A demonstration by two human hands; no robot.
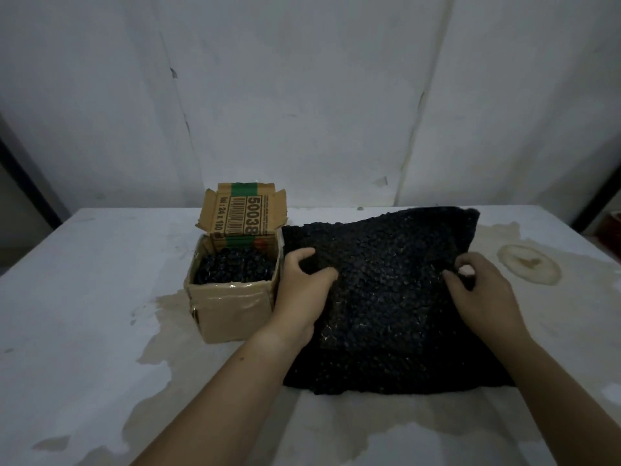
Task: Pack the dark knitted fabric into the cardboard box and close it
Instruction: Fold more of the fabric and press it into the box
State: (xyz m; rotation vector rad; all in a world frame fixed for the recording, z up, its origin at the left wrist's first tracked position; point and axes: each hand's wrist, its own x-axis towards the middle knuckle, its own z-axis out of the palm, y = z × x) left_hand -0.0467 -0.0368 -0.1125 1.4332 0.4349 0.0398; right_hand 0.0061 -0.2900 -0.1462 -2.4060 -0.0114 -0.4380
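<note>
A large piece of dark knitted fabric (pixel 386 297) lies spread flat on the white table, right of centre. My left hand (pixel 304 284) pinches a fold of it near its left edge. My right hand (pixel 480 290) grips a bunch of it further right, fingers curled in. A small cardboard box (pixel 232 314) stands just left of the fabric with its flaps up; the back flap shows a barcode and "50038". More dark knitted fabric (pixel 232 267) fills the inside of the box.
The white table (pixel 84 314) has brownish stains around the box and a round ring stain (pixel 527 264) at the right. A pale peeling wall stands close behind the table. A reddish object (pixel 613 230) shows at the far right edge.
</note>
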